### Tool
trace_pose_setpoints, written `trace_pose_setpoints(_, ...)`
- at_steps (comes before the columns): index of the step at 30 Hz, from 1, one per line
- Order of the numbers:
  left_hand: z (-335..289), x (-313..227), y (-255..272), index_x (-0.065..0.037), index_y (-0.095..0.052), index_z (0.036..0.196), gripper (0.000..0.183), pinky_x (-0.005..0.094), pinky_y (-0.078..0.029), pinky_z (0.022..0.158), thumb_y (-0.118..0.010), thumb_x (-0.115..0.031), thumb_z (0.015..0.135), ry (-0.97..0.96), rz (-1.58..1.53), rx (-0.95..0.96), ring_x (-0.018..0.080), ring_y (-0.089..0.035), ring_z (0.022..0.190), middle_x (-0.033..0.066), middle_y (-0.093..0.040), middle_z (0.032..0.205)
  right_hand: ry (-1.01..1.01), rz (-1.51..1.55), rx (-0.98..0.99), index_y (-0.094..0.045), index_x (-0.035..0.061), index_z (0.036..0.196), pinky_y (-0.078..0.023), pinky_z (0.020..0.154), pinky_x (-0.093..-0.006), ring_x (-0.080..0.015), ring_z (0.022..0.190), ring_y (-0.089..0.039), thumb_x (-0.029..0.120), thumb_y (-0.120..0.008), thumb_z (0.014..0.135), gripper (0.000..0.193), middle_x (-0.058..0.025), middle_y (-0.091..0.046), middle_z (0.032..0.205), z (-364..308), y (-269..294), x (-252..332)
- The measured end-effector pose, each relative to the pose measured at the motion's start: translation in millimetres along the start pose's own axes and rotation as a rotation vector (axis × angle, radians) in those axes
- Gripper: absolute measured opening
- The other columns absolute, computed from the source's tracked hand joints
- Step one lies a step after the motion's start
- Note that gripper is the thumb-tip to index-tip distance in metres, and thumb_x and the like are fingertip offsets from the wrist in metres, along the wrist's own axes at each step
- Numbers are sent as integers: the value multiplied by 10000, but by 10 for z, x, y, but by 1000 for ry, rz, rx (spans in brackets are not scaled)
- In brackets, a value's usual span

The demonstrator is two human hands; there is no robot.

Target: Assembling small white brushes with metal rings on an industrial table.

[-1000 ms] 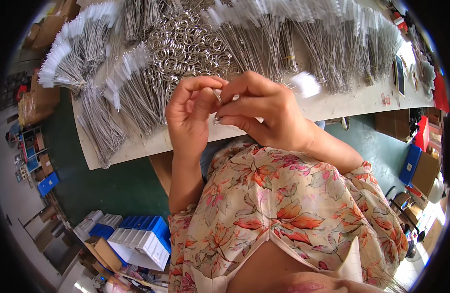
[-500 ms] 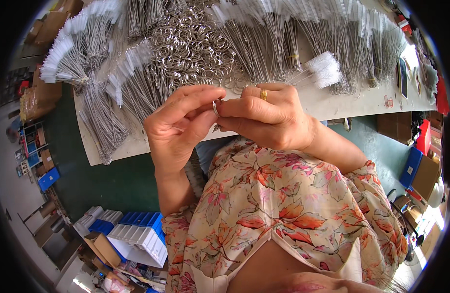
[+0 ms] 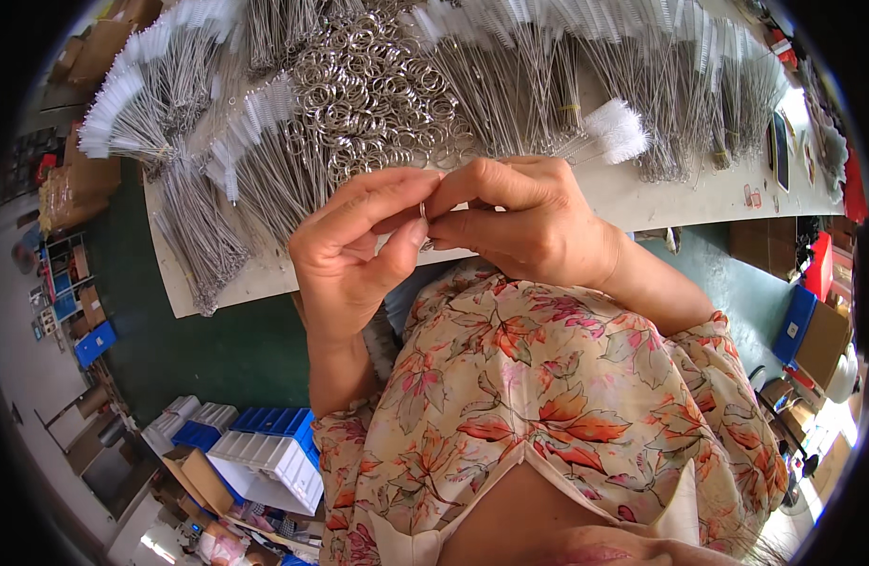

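In front of my chest, at the table's near edge, both hands meet at their fingertips. My left hand (image 3: 354, 241) pinches a small shiny metal ring (image 3: 422, 213) between thumb and forefinger, seen almost edge-on. My right hand (image 3: 538, 222) is closed against the ring's other side, its fingers curled. White-bristled wire brushes (image 3: 616, 132) stick out beyond the right hand, their thin wire stems running back toward its fingers. The grip on the stems is hidden behind the knuckles.
A heap of loose metal rings (image 3: 378, 94) covers the middle of the pale table (image 3: 699, 200). Bundles of wire brushes (image 3: 194, 222) lie to the left, more brushes (image 3: 661, 104) to the right. A phone (image 3: 780, 151) rests at the right end. Plastic bins (image 3: 265, 462) stand lower left.
Both hands have shifted slightly, the left a little to the right. My right fingers have curled further round, and the ring has turned more edge-on. The brush heads have moved slightly left.
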State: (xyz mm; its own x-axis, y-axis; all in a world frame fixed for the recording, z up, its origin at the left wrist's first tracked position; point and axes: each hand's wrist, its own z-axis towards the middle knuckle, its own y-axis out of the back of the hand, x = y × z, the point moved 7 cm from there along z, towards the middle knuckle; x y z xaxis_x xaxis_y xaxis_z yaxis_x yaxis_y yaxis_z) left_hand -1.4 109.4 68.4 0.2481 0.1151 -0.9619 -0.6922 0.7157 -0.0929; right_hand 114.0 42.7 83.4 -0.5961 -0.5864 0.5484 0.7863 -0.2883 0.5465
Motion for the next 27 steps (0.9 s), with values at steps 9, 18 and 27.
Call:
trace_pose_setpoints(9,-13,94,36,76,-603,1037,259,283,-513,799,-553,113,785,22,-23,43,220,-598,956,191,-578,1078,6,17,-8,-609,73,710,-475,487,-284,-153,604,-589,43,-636,599,119,28,-573,877,-30,-10,3)
trace_pose_setpoints(18,-51,128,37,82,-604,1027,237,275,-510,796,-559,101,795,56,-62,39,211,-597,949,185,-577,1075,-6,-24,41,-613,84,708,-480,515,-285,-148,627,-589,56,-629,598,114,41,-574,878,-55,-33,22)
trace_pose_setpoints(27,-57,-119,-50,77,-598,1040,313,283,-533,739,-598,124,730,-175,312,-174,208,-626,872,172,-597,1032,-743,774,-47,-644,48,802,-412,491,-223,-80,575,-511,148,-654,820,102,-18,-586,805,-115,-16,-237)
